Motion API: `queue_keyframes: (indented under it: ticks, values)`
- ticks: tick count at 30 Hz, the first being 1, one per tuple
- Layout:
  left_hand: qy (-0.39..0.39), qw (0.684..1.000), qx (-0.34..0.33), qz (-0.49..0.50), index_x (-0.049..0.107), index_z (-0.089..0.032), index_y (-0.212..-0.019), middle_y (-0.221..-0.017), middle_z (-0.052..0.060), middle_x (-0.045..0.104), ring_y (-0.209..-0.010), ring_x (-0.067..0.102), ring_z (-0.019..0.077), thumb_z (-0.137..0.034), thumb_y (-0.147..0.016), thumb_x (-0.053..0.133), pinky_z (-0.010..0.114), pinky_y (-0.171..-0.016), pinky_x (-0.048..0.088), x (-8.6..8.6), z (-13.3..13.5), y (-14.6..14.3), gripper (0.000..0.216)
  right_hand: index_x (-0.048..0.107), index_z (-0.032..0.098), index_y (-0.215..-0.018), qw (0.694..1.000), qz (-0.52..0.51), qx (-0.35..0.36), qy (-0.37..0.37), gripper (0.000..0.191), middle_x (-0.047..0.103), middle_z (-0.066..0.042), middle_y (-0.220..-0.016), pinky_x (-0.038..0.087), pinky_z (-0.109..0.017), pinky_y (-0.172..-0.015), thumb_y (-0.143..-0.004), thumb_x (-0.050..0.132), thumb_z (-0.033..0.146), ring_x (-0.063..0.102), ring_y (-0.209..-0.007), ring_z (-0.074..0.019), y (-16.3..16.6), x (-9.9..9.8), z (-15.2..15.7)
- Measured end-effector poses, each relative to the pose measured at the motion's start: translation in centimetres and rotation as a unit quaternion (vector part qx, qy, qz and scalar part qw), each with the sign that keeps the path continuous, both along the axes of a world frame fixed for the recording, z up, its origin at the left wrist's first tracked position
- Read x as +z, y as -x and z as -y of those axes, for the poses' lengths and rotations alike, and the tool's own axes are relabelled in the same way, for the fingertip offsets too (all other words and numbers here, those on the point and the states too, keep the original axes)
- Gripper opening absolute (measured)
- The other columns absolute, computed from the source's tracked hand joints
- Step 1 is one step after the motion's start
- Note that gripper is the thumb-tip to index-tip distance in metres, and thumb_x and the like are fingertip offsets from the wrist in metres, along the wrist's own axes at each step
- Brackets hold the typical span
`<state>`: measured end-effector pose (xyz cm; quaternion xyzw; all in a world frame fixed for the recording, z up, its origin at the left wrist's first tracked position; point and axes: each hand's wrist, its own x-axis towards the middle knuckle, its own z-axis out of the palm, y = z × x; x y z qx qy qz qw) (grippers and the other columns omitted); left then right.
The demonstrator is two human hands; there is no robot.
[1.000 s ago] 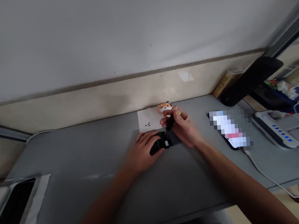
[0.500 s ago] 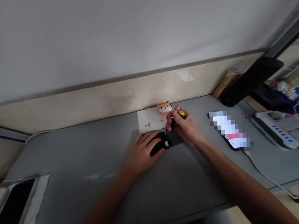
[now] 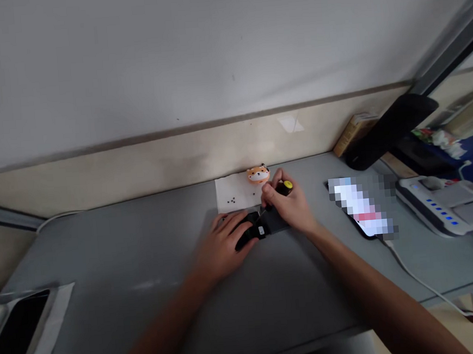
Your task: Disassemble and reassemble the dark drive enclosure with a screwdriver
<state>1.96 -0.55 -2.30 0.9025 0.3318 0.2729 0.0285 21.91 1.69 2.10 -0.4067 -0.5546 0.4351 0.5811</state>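
My left hand lies over a small black device on the grey desk, its fingers curled round the device and holding it down. My right hand is closed round a small screwdriver with a black handle and a yellow cap. The tool tilts down to the left, its tip at the top of the black device. Behind the hands a white sheet of paper carries several tiny dark screws.
A small orange animal figure stands at the paper's far edge by the wall. A lit phone with a white cable lies to the right, beyond it a white device with blue lights. A dark tablet sits front left.
My right hand has turned the screwdriver from upright to a slant and lowered its tip onto the black device. My left hand has stayed on the device.
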Motion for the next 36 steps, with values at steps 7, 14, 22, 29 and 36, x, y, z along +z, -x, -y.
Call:
queue_keyframes:
  ticks: [7,14,22,29,36]
  values:
    - [-0.034,0.999,-0.014,-0.022,0.068,-0.018,-0.111,-0.125,0.013,0.071,-0.113,0.068,0.0274,-0.036,-0.103,0.050,0.048,-0.099,0.052,0.3,-0.1,0.2,0.026,0.057,0.023,-0.091,0.969,0.222,-0.106,-0.024,0.033,0.060,0.000,-0.071,0.041,-0.031,-0.064,-0.096,0.050,0.054,0.052,-0.065,-0.0156,-1.3,0.2,-0.1]
    - [-0.015,1.000,-0.016,-0.017,0.070,-0.020,-0.110,-0.125,0.012,0.071,-0.114,0.067,0.0276,-0.033,-0.102,0.049,0.048,-0.100,0.052,0.9,-0.1,0.3,0.026,0.056,0.022,-0.099,0.947,0.190,-0.260,0.002,0.036,0.057,0.002,-0.065,0.040,-0.030,-0.060,-0.097,0.047,0.057,0.056,-0.061,-0.0162,-2.6,0.1,-1.1]
    - [0.023,0.994,0.067,0.078,0.068,-0.022,-0.110,-0.117,0.008,0.072,-0.110,0.068,0.0225,-0.025,-0.105,0.040,0.042,-0.097,0.054,0.1,-0.5,0.8,0.030,0.058,0.022,-0.098,0.951,0.188,-0.243,0.028,0.039,0.061,0.000,-0.067,0.041,-0.030,-0.060,-0.096,0.047,0.059,0.057,-0.062,-0.0161,-2.5,-0.6,-1.4]
    - [0.055,0.975,0.137,0.168,0.068,-0.023,-0.115,-0.115,0.008,0.072,-0.108,0.068,0.0232,-0.031,-0.099,0.055,0.042,-0.095,0.056,-0.7,-1.0,0.8,0.022,0.055,0.023,-0.094,0.983,0.054,-0.176,0.016,0.042,0.056,0.003,-0.067,0.040,-0.027,-0.054,-0.094,0.049,0.064,0.053,-0.059,-0.0124,-1.0,0.0,-0.7]
    - [0.077,0.967,0.116,0.215,0.072,-0.024,-0.098,-0.105,0.005,0.071,-0.101,0.070,0.0204,-0.032,-0.098,0.059,0.040,-0.093,0.057,-1.0,-1.6,0.7,0.015,0.055,0.023,-0.092,0.992,0.040,-0.120,0.019,0.042,0.059,0.002,-0.071,0.042,-0.026,-0.054,-0.092,0.051,0.065,0.053,-0.059,-0.0118,0.2,-0.1,-0.2]
